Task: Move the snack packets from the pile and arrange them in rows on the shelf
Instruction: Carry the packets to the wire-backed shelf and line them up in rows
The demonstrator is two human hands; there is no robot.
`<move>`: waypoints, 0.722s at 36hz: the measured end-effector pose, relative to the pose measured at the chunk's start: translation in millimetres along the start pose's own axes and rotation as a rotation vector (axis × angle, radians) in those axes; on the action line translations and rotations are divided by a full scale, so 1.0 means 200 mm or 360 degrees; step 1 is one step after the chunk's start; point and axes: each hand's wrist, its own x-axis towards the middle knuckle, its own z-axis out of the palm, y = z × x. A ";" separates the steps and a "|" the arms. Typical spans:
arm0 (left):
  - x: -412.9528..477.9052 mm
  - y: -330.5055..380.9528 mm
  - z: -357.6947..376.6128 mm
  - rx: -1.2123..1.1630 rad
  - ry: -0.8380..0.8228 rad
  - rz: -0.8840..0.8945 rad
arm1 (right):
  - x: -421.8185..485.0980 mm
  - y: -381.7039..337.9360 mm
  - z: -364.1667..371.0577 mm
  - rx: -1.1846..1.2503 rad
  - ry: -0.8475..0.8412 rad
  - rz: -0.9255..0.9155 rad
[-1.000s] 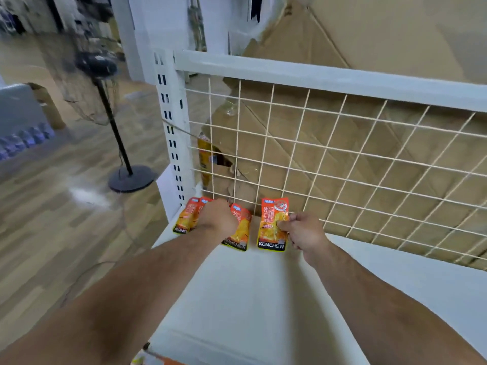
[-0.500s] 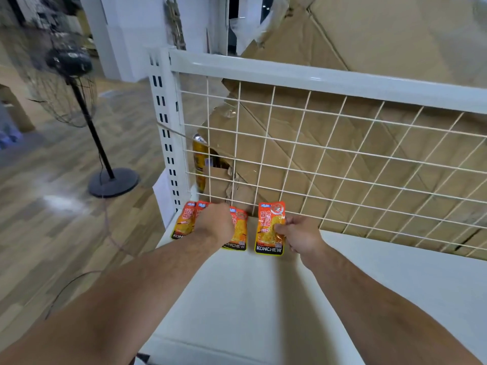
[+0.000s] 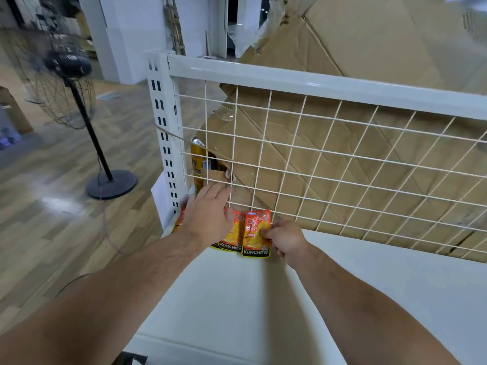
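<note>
Orange and yellow KONCHEW snack packets lie side by side at the back left corner of the white shelf (image 3: 237, 299), against the wire grid back (image 3: 329, 164). My right hand (image 3: 286, 239) pinches the right edge of the rightmost packet (image 3: 254, 237). My left hand (image 3: 208, 214) lies flat with straight fingers over the packets to the left, hiding most of them; one packet (image 3: 233, 239) shows beside it and a sliver of another (image 3: 180, 219) at the far left. The pile is out of view.
A slotted white upright (image 3: 162, 133) stands at the shelf's left end. Brown cardboard (image 3: 355, 75) and an orange bottle (image 3: 197, 164) sit behind the grid. A black pedestal fan (image 3: 79, 106) stands on the wooden floor at left.
My left hand has uncurled and now lies flat over the left packets, fingers reaching toward the grid. My right hand has pushed its packet left, closing the gap to its neighbour.
</note>
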 end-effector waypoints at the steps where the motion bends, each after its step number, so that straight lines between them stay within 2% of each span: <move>1: 0.00 -0.01 0.00 -0.0003 -0.0019 0.0008 | 0.00 -0.01 0.01 -0.0012 -0.0011 0.0011; 8: -0.02 -0.07 0.03 -0.0021 -0.0189 -0.0048 | 0.05 -0.06 0.11 -0.0146 -0.0009 0.0051; 11: -0.03 -0.08 0.03 -0.0016 -0.0211 -0.0061 | 0.08 -0.07 0.14 -0.0246 0.0071 0.0065; 17: -0.05 -0.08 0.01 0.0001 -0.0239 -0.0063 | 0.09 -0.10 0.18 -0.0726 0.0137 -0.0088; 26: -0.06 -0.09 0.02 -0.0008 -0.0240 -0.0087 | 0.12 -0.10 0.22 -0.0875 0.0140 -0.0090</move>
